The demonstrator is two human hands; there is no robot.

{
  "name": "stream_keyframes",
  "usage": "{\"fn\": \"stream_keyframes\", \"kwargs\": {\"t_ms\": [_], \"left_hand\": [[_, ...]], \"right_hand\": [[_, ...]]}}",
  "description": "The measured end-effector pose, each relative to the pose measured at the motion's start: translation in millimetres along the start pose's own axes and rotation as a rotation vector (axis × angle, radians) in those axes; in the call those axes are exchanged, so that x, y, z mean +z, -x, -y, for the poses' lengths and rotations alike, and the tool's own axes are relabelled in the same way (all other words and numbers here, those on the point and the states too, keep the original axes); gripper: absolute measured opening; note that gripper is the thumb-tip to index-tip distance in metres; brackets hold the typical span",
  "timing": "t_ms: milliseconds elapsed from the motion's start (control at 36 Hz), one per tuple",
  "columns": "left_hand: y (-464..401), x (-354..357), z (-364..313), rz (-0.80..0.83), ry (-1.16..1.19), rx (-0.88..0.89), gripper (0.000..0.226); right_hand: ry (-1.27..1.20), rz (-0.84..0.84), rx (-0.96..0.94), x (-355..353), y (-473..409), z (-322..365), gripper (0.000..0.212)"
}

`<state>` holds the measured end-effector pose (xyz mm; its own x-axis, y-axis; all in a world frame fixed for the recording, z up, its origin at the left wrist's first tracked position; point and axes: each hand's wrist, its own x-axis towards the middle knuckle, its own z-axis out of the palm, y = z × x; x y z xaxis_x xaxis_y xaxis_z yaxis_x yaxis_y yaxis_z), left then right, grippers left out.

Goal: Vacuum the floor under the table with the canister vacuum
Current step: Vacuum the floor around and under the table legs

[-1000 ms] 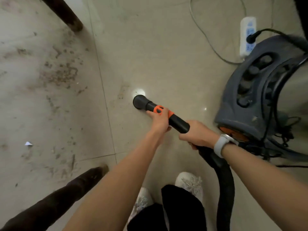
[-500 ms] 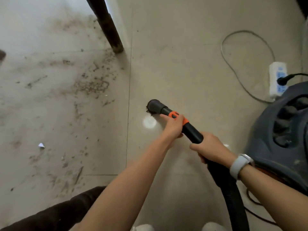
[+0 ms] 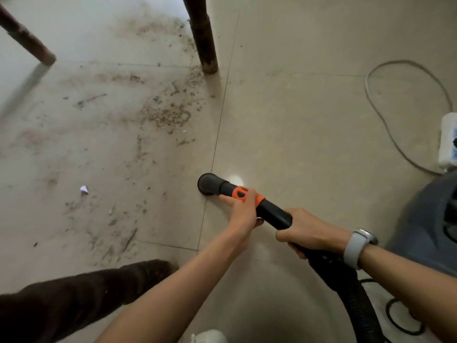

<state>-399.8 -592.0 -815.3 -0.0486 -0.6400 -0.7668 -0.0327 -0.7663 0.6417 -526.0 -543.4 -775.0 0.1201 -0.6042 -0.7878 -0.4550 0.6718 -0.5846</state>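
Currently both hands, left hand (image 3: 243, 212) and right hand (image 3: 310, 230), are gripping the vacuum wand (image 3: 249, 200); nozzle (image 3: 207, 183) is approaching debris (image 3: 165, 115). Next: sweeping leftward between worktop legs (image 3: 204, 38).

The canister vacuum (image 3: 430, 219) and white power strip (image 3: 448, 142) are cut off by the right edge, three dark table legs (image 3: 202, 35) run out of frame, and the hose (image 3: 356, 303) leaves at the bottom.
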Motion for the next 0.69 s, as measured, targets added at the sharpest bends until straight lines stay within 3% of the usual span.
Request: {"fn": "stream_keyframes", "kwargs": {"t_ms": [111,417,556,694], "left_hand": [[-0.9,-9.3,-4.3,0.009,0.061,-0.016,0.073],[-16.8,-27.8,-53.4,-0.035,0.083,0.071,0.072],[1.6,-44.3,-20.4,-0.022,0.137,0.054,0.073],[16.5,-58.6,28.1,-0.024,0.181,-0.005,0.075]], "right_hand": [[0.065,-0.041,-0.010,4.6,-0.9,9.0,0.020],[0.481,-0.451,-0.195,17.3,-34.2,47.5,0.018],[0.594,-0.443,-0.244,42.1,-23.1,25.0,0.019],[0.669,-0.281,-0.259,46.4,-6.5,2.5,0.022]]}}
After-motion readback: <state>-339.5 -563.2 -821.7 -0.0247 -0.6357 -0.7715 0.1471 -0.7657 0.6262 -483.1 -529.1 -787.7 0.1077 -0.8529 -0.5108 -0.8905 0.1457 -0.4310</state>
